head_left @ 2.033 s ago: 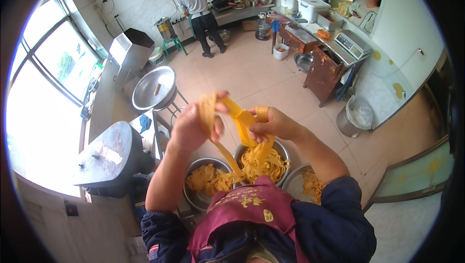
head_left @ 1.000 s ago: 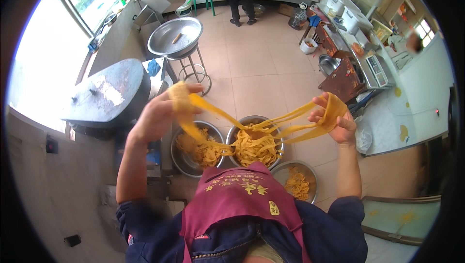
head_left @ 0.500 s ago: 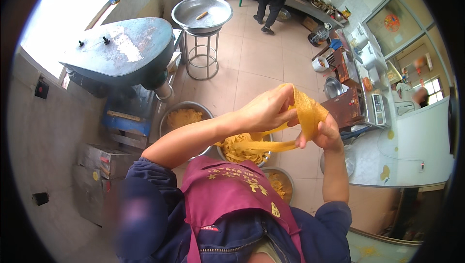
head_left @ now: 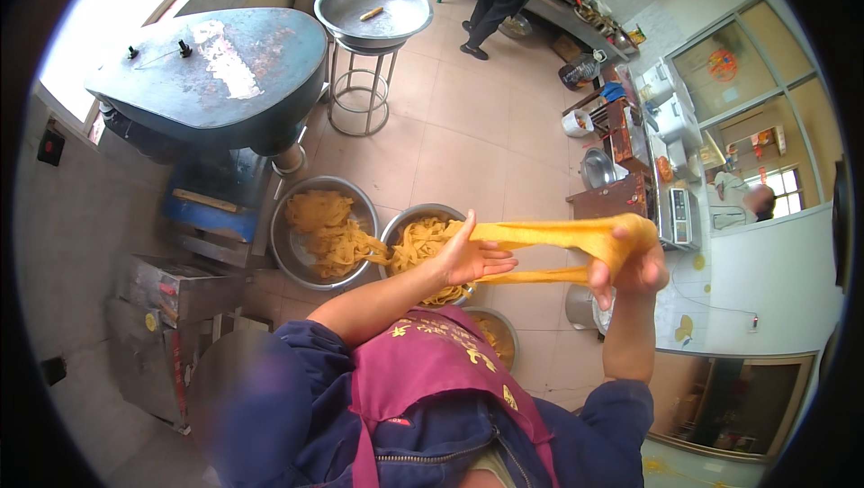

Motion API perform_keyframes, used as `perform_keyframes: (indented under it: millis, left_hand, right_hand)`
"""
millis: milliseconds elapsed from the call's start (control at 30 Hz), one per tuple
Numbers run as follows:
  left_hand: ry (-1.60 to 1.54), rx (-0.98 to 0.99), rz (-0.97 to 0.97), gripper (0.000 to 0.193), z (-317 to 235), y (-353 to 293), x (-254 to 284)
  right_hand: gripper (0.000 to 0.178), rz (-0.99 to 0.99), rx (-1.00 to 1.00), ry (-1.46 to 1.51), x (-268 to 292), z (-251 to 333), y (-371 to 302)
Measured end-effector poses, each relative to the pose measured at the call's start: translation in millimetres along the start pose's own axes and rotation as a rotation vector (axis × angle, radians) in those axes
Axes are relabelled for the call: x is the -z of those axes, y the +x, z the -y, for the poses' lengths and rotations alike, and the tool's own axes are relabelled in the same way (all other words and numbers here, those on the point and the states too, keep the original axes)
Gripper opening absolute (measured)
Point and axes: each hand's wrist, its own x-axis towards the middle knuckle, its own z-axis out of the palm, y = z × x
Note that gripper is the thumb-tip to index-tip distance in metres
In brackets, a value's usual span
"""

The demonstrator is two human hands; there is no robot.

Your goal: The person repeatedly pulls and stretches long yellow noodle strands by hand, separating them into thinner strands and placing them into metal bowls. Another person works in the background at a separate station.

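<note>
The left hand (head_left: 466, 257) stands unfolded, thumb raised well away from the rest, its fingers (head_left: 498, 261) stretched toward the other hand and clamped on nothing visible. A broad yellow strip (head_left: 562, 234) starts beside that thumb and runs across to the right hand (head_left: 643, 268), where it loops over the fingers; these are bent and parted, but blur and the strip cover enough of them that I cannot tell whether they also pinch it. A second, narrower length of yellow strip (head_left: 540, 277) crosses lower down, passing just under the left fingertips and reaching the right ones; behind the left hand both lengths are hidden, and whether they touch its palm I cannot tell. Beneath the left fingers and a little left of them sits the middle basin (head_left: 388, 234), heaped with yellow strips (head_left: 419, 241). Farther left of those fingers is the left basin (head_left: 275, 241), more strips inside, some crossing the rims between the two. Nearer the body than the left fingers, a third basin (head_left: 514, 335) shows partly past the maroon apron (head_left: 423, 358). Beyond the left fingers, up and left, a wide metal bowl (head_left: 418, 18) rests on a stand (head_left: 359, 92), holding a short brown stick (head_left: 372, 14). Past the right fingers, a scale (head_left: 681, 218) sits on a desk (head_left: 660, 193).
</note>
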Motion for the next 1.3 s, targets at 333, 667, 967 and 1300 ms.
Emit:
perform_keyframes:
  millis: [333, 667, 967, 1300]
  left_hand:
    - [-0.254, -0.424, -0.14, 0.046, -34, 3, 14]
    - [-0.071, -0.775, -0.213, 0.05, -109, -37, 8]
    - [0.835, -0.69, -0.024, 0.034, -93, -88, -73]
    - [1.447, -0.307, 0.241, 0.021, -58, -63, -142]
  right_hand:
    - [0.029, 0.238, 0.092, -0.031, -27, 16, 4]
    - [0.032, -0.342, -0.208, -0.443, 19, 29, -50]
    - [0.022, -0.592, -0.548, -0.68, 119, -123, -64]
    - [0.064, -0.72, -0.03, -0.392, 100, -164, -39]
